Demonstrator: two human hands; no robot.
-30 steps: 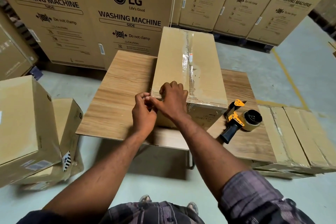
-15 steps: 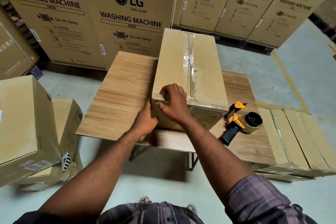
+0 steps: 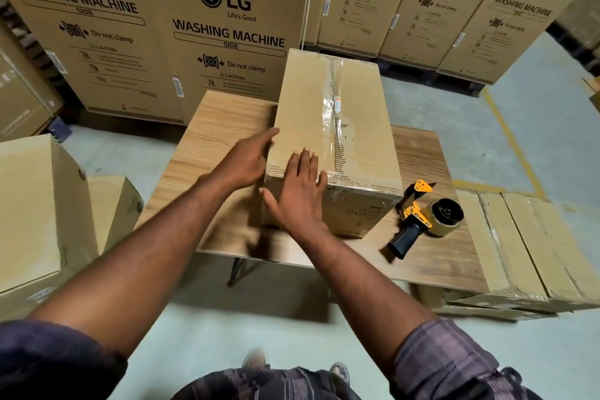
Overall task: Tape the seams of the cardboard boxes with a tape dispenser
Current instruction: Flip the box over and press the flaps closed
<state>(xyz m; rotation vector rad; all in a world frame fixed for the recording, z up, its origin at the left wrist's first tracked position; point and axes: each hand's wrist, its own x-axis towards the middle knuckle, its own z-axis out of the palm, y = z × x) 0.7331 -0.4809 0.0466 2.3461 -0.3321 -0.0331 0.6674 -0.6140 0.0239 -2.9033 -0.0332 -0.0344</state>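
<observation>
A long cardboard box (image 3: 305,114) lies on the wooden table (image 3: 214,127), clear tape running down its top seam and across its near edge. My right hand (image 3: 297,195) lies flat with spread fingers over the box's near left corner. My left hand (image 3: 246,159) reaches along the box's left side with straight fingers, blurred, its fingertips at the top left edge. The yellow and black tape dispenser (image 3: 422,217) lies on its side on the table, right of the box, held by neither hand.
Tall washing machine cartons (image 3: 162,26) stand in a row behind the table. Cardboard boxes (image 3: 35,204) are stacked on the floor at left, and taped boxes (image 3: 532,247) lie at the table's right end. My feet show on the grey floor below.
Both hands let go of the tape at the box's near left corner and opened. The left hand moved forward along the box's left side; the right flattened on the corner.
</observation>
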